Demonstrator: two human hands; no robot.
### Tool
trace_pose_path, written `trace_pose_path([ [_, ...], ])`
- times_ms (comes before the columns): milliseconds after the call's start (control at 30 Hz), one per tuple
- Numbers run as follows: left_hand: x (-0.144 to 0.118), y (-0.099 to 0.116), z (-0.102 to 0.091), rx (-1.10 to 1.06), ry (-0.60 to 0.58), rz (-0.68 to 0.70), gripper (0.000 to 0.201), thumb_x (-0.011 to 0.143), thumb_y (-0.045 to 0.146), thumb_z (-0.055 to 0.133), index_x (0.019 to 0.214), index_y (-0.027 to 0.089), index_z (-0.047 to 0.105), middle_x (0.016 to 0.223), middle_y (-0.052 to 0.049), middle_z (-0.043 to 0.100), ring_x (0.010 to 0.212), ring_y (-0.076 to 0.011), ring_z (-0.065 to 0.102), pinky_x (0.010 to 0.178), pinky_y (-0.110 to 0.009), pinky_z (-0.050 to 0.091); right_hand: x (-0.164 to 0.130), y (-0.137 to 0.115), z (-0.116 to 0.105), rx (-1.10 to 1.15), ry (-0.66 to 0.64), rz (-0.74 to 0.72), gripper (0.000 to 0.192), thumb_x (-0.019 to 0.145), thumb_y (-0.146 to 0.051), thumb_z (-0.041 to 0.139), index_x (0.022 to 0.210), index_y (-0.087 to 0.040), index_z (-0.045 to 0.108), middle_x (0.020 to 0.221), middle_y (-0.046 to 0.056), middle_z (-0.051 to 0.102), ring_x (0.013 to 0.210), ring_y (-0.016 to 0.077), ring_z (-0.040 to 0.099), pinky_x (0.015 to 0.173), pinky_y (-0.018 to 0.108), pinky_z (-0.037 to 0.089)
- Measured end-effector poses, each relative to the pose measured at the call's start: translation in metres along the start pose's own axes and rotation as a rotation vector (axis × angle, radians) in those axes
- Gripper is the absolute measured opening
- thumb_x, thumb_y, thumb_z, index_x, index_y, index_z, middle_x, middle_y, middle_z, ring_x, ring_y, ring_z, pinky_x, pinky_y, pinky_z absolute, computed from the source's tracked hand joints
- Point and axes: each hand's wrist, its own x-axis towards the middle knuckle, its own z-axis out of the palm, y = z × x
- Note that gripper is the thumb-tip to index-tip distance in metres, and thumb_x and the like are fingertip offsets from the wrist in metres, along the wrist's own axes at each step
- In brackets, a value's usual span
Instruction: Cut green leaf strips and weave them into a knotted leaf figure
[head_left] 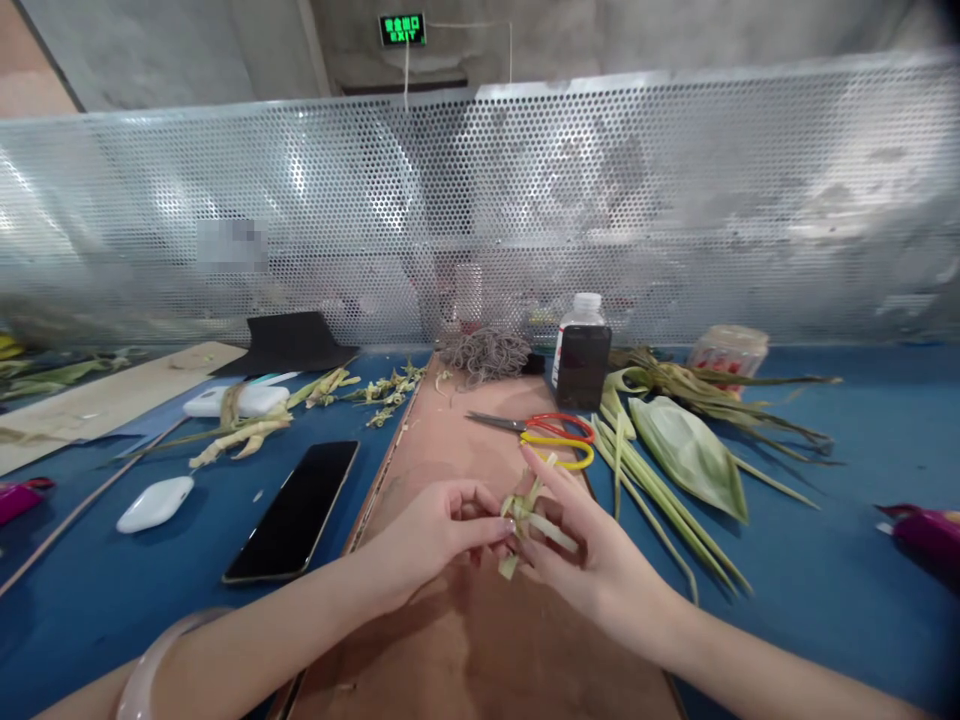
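Over the brown board [450, 650], a small piece of folded pale-green leaf strips [517, 508] is held between both hands. My left hand [450, 525] pinches it from the left with thumb and forefinger. On the other side my right hand [581, 545] grips it, and loose strip ends stick out beside those fingers. Some of the folds are hidden by the fingertips. Just beyond the hands lie scissors [555, 430] with red and yellow handles, blades pointing left. Long green leaf strips [667, 500] and a broad leaf [690, 450] rest to the right.
Left are a black phone [296, 515], a white case [155, 504] and small woven leaf pieces [390, 390]. Grey cord [487, 355], a bottle [589, 308] behind a dark upright phone [585, 368], dried leaves [720, 400] and a jar [727, 355] stand before the perforated metal screen [480, 200].
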Motion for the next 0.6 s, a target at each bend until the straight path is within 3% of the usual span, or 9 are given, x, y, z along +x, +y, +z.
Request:
trace_pose_path([
  [100,-0.0004,0.0016,0.0004,0.018,-0.002,-0.017,0.021,0.074,0.03,0.069,0.078,0.012,0.059,0.073,-0.004,0.066,0.061,-0.0112,0.055,0.06,-0.025,0.04,-0.0009,-0.0001,0.0017,0.015,0.01,0.025,0.071,0.083,-0.027,0.056,0.145,-0.026,0.02,0.108,0.006,0.046,0.096,0.0136,0.057,0.088,0.033,0.052],
  [267,0.0,0.0039,-0.0003,0.048,0.002,-0.004,0.015,0.072,0.024,0.071,0.079,0.013,0.062,0.075,0.0,0.064,0.065,-0.0096,0.054,0.063,-0.022,0.039,-0.0024,-0.0012,0.0009,-0.018,-0.004,0.003,0.066,0.085,-0.026,0.053,0.144,-0.029,0.023,0.119,0.007,0.042,0.1,0.0129,0.056,0.083,0.027,0.054],
  [600,0.0002,-0.0007,-0.0034,-0.013,-0.086,0.033,0.02,0.073,0.028,0.071,0.078,0.014,0.059,0.076,-0.003,0.066,0.071,-0.0144,0.061,0.071,-0.028,0.045,-0.0012,-0.0059,0.0024,-0.016,-0.109,0.017,0.083,0.074,-0.014,0.055,0.145,-0.031,0.018,0.114,0.005,0.043,0.081,0.0078,0.057,0.075,0.024,0.055],
])
